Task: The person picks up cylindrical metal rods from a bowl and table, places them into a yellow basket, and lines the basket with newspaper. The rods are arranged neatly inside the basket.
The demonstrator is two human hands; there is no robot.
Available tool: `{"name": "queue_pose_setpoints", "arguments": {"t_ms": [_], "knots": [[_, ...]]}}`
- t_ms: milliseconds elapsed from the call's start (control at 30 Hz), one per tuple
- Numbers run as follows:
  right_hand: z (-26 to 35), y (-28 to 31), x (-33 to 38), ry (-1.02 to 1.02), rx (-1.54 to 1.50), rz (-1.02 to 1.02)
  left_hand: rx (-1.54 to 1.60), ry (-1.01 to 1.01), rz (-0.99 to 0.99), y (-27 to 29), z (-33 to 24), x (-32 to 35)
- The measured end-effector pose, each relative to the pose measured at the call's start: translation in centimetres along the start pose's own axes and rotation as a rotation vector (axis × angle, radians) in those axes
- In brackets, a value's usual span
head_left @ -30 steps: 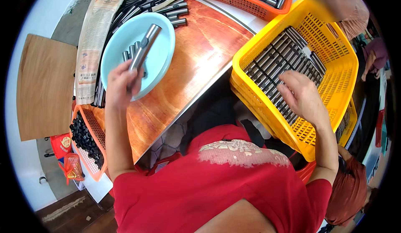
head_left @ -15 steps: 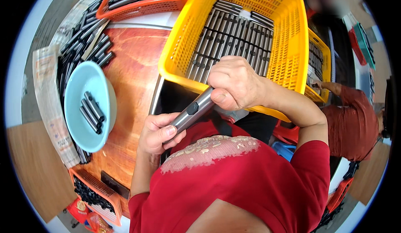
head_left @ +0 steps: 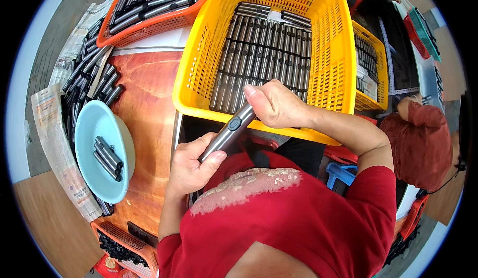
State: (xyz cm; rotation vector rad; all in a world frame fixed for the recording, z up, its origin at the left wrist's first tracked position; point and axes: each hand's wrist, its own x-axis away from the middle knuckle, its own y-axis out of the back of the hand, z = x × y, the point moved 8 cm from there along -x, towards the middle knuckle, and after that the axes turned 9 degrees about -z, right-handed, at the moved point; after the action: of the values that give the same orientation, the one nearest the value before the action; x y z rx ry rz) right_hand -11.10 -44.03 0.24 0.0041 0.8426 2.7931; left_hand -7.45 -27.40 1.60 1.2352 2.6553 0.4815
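A grey metal tube (head_left: 226, 136) with a black oval button-like inset on its side slants between my hands, in front of the chest. Its lower left end is gripped by my left hand (head_left: 191, 166), thumb along the side. Around the upper right end, my right hand (head_left: 279, 103) is closed, with the thumb up near the tip. That end is mostly hidden by the fingers. Just beyond my right hand stands a yellow plastic basket (head_left: 185, 96), where rows of similar tubes (head_left: 259, 61) lie packed side by side.
On the wooden table (head_left: 152, 113) at left, a light blue bowl (head_left: 130, 143) holds a few short tubes. Loose tubes (head_left: 82, 91) are heaped behind it, near an orange basket (head_left: 127, 39) of tubes. Another orange basket (head_left: 124, 235) holds small black parts. A co-worker (head_left: 418, 138) sits at right.
My right hand has shifted its grip, and its thumb now points up by the tube's upper end. The tube has rolled slightly. The whole view has shifted a little.
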Motion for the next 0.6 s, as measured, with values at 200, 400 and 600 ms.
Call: {"name": "queue_pose_setpoints", "arguments": {"t_ms": [200, 400, 600], "knots": [[1.4, 2.1, -0.7, 0.407, 0.599, -0.242, -0.092, 0.013, -0.060, -0.2, 0.7, -2.3], [4.2, 0.9, 0.2, 0.774, 0.695, -0.047, -0.142, 0.017, -0.119, -0.2, 0.2, -4.5], [2.6, 0.2, -1.3, 0.928, 0.732, -0.102, -0.171, -0.103, -0.134, -1.3, 0.3, -7.2]]}}
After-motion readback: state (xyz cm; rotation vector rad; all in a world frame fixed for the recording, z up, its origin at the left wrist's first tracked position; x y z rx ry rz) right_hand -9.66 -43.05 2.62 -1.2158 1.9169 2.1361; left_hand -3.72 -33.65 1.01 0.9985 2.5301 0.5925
